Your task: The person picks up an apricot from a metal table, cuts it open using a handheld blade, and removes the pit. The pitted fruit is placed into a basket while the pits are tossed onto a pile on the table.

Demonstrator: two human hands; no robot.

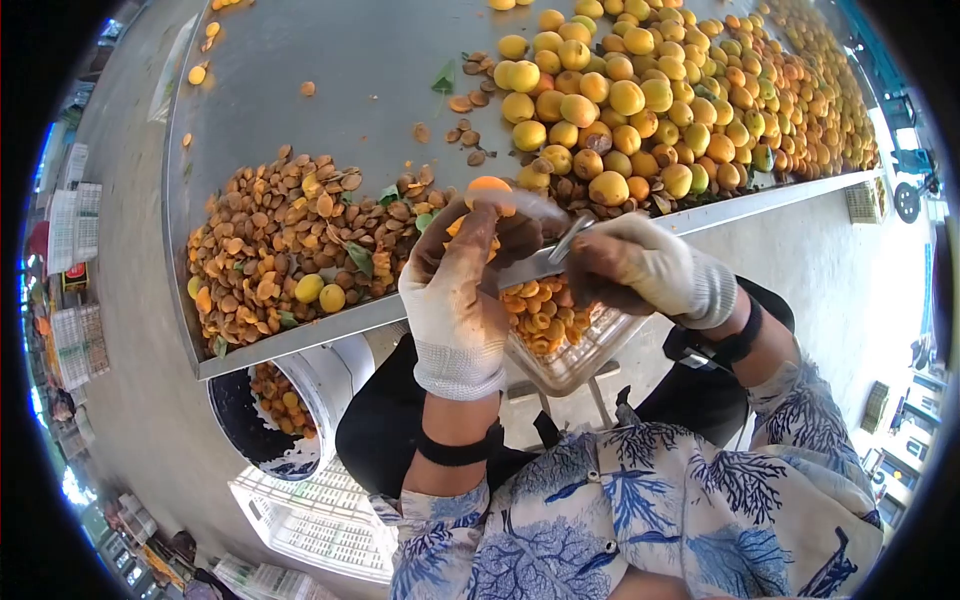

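Note:
My left hand (458, 305), in a stained white glove, is closed with an orange apricot (490, 190) pinched at its fingertips. Gripped in my gloved right hand (650, 268) is a small shiny metal tool (570, 241), partly hidden by the fingers; I cannot tell its exact kind. Both hands are raised close together over the front edge of a metal table (330, 50). Below them, apricot halves (545, 315) fill a pale plastic basket (590, 360). Left of my left hand lies a heap of brown apricot pits (280, 250) with scraps of flesh and leaves.
Whole apricots (620, 100) are piled across the table's right side. A white bucket (345, 375) with fruit pieces inside lies tilted under the left front edge, and a white plastic crate (320, 525) stands below it. More crates line the floor at far left.

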